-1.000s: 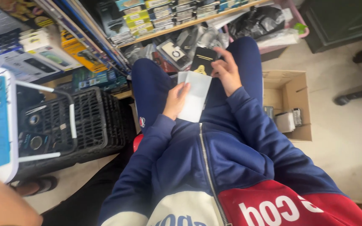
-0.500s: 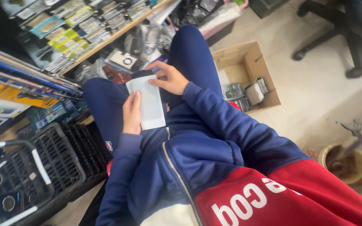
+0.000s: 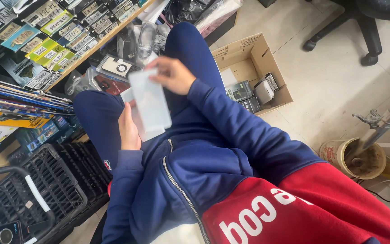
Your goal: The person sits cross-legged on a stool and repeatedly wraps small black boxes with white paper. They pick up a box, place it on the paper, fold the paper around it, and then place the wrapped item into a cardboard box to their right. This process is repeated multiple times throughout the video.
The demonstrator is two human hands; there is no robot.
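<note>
Seated, knees up, in dark blue trousers and a blue and red zip jacket. Left hand [image 3: 129, 129] closed along the left edge of a flat pale packet [image 3: 149, 105], fingers hidden behind it, thumb side toward the camera. Right hand [image 3: 173, 74] curled over the packet's upper right corner, fingers pinching it from the top. Packet held upright over the lap between both knees, tilted slightly to the left, its face blurred; possibly two thin pieces overlapping, cannot tell for sure.

Just beyond the knees, a heap of small clear-wrapped packages [image 3: 113, 72] on the floor below a wooden shelf edge [image 3: 100, 43]. Above that, rows of boxed goods [image 3: 50, 31] in green, yellow and blue. To the left, a black plastic crate [image 3: 37, 185] with a white-handled item lying across it. To the right of the right leg, an open cardboard box [image 3: 274, 63] on the tiled floor, holding a few small boxes. Far right, a dirty round tub [image 3: 355, 158] with a metal pipe [image 3: 382, 122] leaning out of it. Office chair base [image 3: 344, 22] at the top right.
</note>
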